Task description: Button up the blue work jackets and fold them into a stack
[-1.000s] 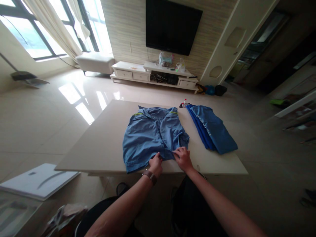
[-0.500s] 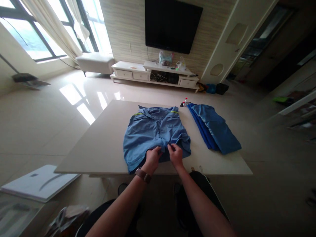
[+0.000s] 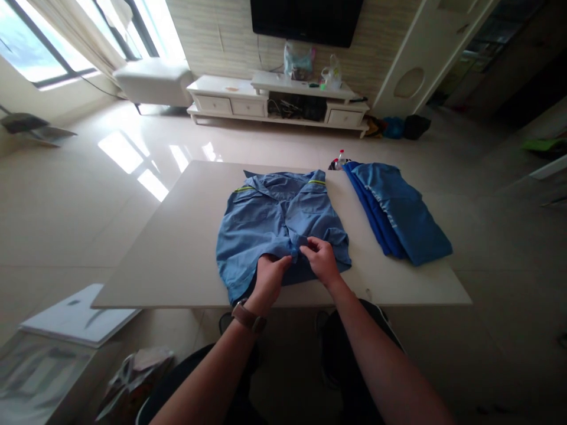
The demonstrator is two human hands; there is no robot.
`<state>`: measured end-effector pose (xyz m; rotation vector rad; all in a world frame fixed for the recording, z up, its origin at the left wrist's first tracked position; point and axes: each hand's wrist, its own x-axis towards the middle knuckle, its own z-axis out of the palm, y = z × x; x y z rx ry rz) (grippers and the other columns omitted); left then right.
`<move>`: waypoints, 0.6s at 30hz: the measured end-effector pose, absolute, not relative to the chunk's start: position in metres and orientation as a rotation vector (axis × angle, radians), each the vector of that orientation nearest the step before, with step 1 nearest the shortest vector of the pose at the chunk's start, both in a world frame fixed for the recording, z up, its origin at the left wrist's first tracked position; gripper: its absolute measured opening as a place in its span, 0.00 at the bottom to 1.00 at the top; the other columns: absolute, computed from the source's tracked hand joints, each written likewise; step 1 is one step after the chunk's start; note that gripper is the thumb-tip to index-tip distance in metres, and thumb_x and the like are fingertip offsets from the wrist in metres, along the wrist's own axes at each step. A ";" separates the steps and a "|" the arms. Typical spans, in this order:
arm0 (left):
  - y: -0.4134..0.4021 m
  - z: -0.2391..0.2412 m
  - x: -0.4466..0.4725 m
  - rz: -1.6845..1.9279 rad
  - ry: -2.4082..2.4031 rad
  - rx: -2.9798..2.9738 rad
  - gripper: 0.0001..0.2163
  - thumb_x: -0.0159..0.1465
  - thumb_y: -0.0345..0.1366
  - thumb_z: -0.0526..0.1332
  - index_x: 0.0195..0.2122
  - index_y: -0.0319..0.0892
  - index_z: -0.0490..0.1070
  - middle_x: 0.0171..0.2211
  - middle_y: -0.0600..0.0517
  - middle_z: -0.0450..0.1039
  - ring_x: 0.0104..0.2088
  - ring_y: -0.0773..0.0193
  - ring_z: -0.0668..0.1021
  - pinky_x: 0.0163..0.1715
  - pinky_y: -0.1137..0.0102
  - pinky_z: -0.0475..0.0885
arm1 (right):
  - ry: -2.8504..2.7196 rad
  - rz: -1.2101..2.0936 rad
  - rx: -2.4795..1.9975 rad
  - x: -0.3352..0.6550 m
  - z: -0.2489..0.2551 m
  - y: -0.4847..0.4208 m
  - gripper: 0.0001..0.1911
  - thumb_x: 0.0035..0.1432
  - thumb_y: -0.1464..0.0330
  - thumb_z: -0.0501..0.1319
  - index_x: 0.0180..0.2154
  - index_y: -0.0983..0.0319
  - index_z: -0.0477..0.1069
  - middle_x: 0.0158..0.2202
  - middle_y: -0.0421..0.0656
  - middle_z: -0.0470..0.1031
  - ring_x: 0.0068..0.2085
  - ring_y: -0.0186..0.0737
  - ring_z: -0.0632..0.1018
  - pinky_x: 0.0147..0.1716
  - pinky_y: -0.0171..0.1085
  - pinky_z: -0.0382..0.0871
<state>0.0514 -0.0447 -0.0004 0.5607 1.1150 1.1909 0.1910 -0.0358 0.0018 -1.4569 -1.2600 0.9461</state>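
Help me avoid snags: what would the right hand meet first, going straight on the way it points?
The right hand would likely first meet the blue shirt, at its fingertips; depth beyond is unclear.

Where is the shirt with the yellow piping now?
In the head view, the blue shirt lies on the table near the picture's middle, left of the folded blue clothes, with the left hand and right hand at its near edge.

hands [image 3: 269,277] [image 3: 322,261] 2 | spread shirt [image 3: 252,227] 1 | cloth stack [image 3: 405,212] 1 | table [image 3: 163,248] 1

Bright windows [image 3: 33,50] — dim, blurred right
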 end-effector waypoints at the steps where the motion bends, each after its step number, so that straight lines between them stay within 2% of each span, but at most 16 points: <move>1: -0.044 0.000 0.052 1.208 1.128 0.607 0.16 0.47 0.29 0.72 0.39 0.37 0.78 0.37 0.47 0.81 0.36 0.60 0.80 0.40 0.67 0.75 | -1.241 0.957 -1.446 0.191 0.002 -0.036 0.12 0.52 0.59 0.63 0.28 0.62 0.74 0.25 0.38 0.73 0.27 0.36 0.70 0.31 0.34 0.64; 5: -0.045 0.000 0.053 1.216 1.208 0.752 0.10 0.49 0.31 0.71 0.33 0.37 0.79 0.33 0.48 0.81 0.33 0.62 0.79 0.36 0.70 0.72 | -1.261 0.959 -1.444 0.186 0.002 -0.038 0.12 0.52 0.59 0.62 0.28 0.61 0.73 0.25 0.39 0.73 0.28 0.36 0.70 0.30 0.34 0.64; 12: -0.042 -0.006 0.054 1.260 1.215 0.683 0.14 0.46 0.30 0.73 0.36 0.36 0.80 0.37 0.45 0.83 0.35 0.60 0.81 0.40 0.68 0.74 | -1.308 0.867 -1.496 0.190 0.000 -0.042 0.10 0.51 0.62 0.62 0.30 0.61 0.76 0.24 0.38 0.72 0.25 0.35 0.68 0.28 0.34 0.62; 18: -0.037 -0.009 0.054 1.280 1.236 0.750 0.13 0.47 0.32 0.74 0.34 0.36 0.80 0.36 0.45 0.83 0.36 0.59 0.81 0.39 0.68 0.74 | -1.441 0.706 -1.551 0.195 -0.001 -0.041 0.08 0.51 0.67 0.61 0.32 0.62 0.78 0.28 0.40 0.75 0.26 0.35 0.69 0.33 0.35 0.66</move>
